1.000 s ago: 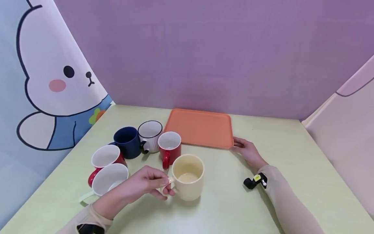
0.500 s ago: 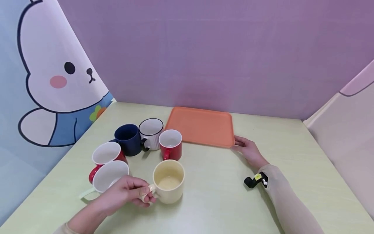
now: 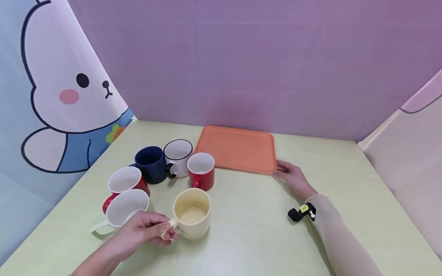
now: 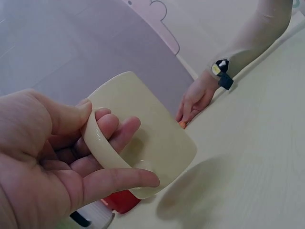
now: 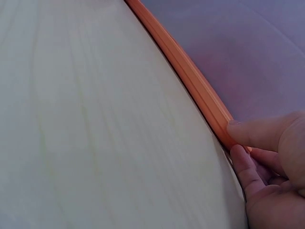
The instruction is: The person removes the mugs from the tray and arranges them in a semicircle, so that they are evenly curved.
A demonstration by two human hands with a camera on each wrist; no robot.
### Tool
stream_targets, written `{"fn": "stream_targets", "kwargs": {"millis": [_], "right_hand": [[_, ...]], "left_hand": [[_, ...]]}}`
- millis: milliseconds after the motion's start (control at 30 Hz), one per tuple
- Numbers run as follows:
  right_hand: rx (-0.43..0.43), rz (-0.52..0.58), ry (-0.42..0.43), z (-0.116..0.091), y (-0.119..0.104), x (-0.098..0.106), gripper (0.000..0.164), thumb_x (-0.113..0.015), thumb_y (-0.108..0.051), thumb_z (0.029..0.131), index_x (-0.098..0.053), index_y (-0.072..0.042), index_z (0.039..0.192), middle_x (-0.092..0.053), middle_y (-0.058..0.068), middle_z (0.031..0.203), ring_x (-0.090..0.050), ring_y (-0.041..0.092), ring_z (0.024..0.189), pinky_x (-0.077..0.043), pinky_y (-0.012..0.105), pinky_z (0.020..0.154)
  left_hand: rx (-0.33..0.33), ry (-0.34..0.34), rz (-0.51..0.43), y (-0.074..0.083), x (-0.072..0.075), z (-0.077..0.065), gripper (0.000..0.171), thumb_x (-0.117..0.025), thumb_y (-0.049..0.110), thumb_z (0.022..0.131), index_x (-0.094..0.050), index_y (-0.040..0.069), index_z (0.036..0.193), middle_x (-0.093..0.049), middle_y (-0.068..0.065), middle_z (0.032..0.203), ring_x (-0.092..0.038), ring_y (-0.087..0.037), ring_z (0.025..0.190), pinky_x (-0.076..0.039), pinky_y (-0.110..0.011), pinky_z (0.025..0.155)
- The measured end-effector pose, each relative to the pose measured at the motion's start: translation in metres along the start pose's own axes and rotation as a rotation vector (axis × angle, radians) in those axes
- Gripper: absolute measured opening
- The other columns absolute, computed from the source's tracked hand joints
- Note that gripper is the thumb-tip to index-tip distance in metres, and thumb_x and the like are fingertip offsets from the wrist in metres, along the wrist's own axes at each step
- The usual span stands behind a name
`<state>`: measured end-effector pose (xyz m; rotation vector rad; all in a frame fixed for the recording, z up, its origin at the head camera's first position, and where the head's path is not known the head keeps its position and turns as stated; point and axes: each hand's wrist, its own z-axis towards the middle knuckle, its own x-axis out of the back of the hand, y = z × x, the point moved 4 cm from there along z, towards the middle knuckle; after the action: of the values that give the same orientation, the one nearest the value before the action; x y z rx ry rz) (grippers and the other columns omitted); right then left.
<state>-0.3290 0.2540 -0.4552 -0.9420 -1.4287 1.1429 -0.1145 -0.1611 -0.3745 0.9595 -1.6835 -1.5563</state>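
Note:
My left hand (image 3: 141,232) grips a cream mug (image 3: 192,214) by its handle, the thumb on top and fingers through the loop. The mug is upright near the front of the table; in the left wrist view a shadow lies beside its base, and whether it touches the table I cannot tell. At the back, my right hand (image 3: 293,179) pinches the near right corner of an orange tray (image 3: 238,149). In the right wrist view the thumb lies on the tray rim (image 5: 205,100), with the other fingers curled at the corner.
Left of the tray stand a small red mug (image 3: 203,179), a white striped mug (image 3: 179,165) and a navy mug (image 3: 153,168). Nearer are another red mug (image 3: 141,184) and a white mug (image 3: 121,211), close behind my left hand. A purple backdrop (image 3: 241,69) rises behind the table.
My left hand has carried the cream mug leftward, away from in front of the tray and toward the white mug; its motion is smaller lately. My right hand stays at the tray corner.

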Motion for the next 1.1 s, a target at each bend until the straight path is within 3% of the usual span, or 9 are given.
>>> {"fn": "stream_targets", "kwargs": {"millis": [333, 600, 700, 900, 1100], "right_hand": [[-0.004, 0.003, 0.003, -0.001, -0.001, -0.001, 0.054, -0.064, 0.004, 0.093, -0.043, 0.011, 0.143, -0.054, 0.031, 0.133, -0.058, -0.001, 0.098, -0.048, 0.013, 0.087], [0.003, 0.002, -0.004, -0.002, -0.004, 0.000, 0.055, -0.063, 0.004, 0.093, -0.043, 0.010, 0.144, -0.053, 0.032, 0.133, -0.058, 0.002, 0.101, -0.048, 0.013, 0.086], [-0.005, 0.004, -0.005, -0.002, -0.004, 0.001, 0.055, -0.064, 0.003, 0.094, -0.042, 0.010, 0.144, -0.053, 0.031, 0.134, -0.058, 0.002, 0.101, -0.048, 0.013, 0.086], [-0.007, 0.008, -0.003, -0.001, -0.003, 0.002, 0.055, -0.063, 0.003, 0.094, -0.042, 0.010, 0.144, -0.053, 0.031, 0.134, -0.058, 0.001, 0.100, -0.048, 0.013, 0.086], [0.006, 0.016, -0.012, -0.002, -0.003, 0.000, 0.054, -0.063, 0.004, 0.094, -0.043, 0.011, 0.143, -0.054, 0.031, 0.133, -0.059, 0.001, 0.100, -0.049, 0.013, 0.086]], "left_hand": [[0.007, 0.021, 0.036, 0.000, 0.018, -0.007, 0.029, -0.051, 0.005, 0.103, -0.058, -0.023, 0.107, -0.074, -0.010, 0.099, -0.072, -0.021, 0.092, -0.059, -0.034, 0.081], [-0.007, 0.054, 0.073, -0.005, 0.023, -0.017, 0.028, -0.051, 0.003, 0.103, -0.059, -0.022, 0.111, -0.074, -0.007, 0.101, -0.071, -0.021, 0.092, -0.059, -0.033, 0.080], [-0.005, 0.071, 0.051, -0.009, 0.022, -0.024, 0.028, -0.051, 0.004, 0.103, -0.060, -0.020, 0.115, -0.073, -0.007, 0.104, -0.071, -0.022, 0.094, -0.058, -0.033, 0.082], [-0.031, 0.020, -0.013, -0.018, 0.026, -0.041, 0.026, -0.045, 0.000, 0.104, -0.064, -0.013, 0.118, -0.072, -0.008, 0.107, -0.070, -0.023, 0.097, -0.058, -0.034, 0.084], [0.056, 0.019, -0.046, -0.026, 0.036, -0.059, 0.027, -0.046, 0.002, 0.105, -0.062, -0.014, 0.119, -0.071, -0.011, 0.107, -0.067, -0.025, 0.096, -0.057, -0.033, 0.086]]}}
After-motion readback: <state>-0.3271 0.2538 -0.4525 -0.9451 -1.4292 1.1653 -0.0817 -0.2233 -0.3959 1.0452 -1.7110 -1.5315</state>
